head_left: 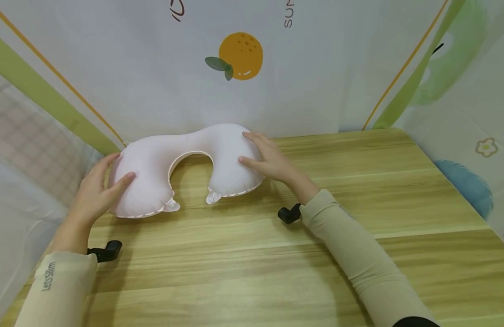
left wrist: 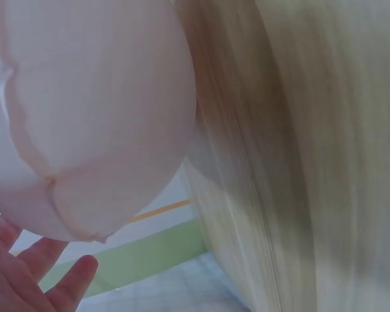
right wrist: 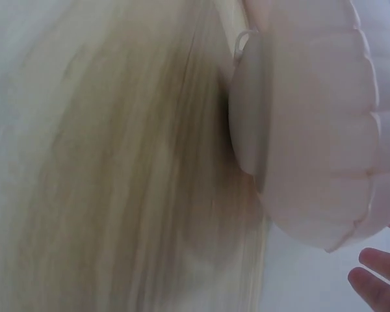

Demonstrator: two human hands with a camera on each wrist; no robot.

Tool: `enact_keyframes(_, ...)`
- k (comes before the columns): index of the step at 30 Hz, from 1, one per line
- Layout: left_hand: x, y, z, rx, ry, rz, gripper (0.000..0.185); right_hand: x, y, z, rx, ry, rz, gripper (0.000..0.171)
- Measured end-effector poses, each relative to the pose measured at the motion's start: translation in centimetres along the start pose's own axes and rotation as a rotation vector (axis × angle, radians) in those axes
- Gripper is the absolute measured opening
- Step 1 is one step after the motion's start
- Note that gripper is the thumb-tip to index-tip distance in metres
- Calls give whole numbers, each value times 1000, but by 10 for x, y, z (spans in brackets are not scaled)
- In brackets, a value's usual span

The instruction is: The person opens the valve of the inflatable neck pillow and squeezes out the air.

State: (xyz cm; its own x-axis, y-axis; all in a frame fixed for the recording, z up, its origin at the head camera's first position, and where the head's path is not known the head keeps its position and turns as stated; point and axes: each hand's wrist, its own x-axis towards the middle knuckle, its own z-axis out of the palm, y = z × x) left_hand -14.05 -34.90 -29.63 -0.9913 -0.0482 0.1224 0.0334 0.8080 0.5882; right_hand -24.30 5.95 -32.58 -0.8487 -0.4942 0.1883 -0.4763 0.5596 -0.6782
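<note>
Both grips released, flat hands press the smooth, puffy U-shaped pillow.

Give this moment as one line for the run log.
left hand: touches neck pillow left lobe | right hand: rests on right lobe | pillow: on wooden table
</note>
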Motion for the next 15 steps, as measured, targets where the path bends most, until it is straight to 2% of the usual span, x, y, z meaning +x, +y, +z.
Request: enact_keyframes(15, 0, -5, 3, -16, -15, 18, 73, 0, 1, 5, 42, -21, 20, 77)
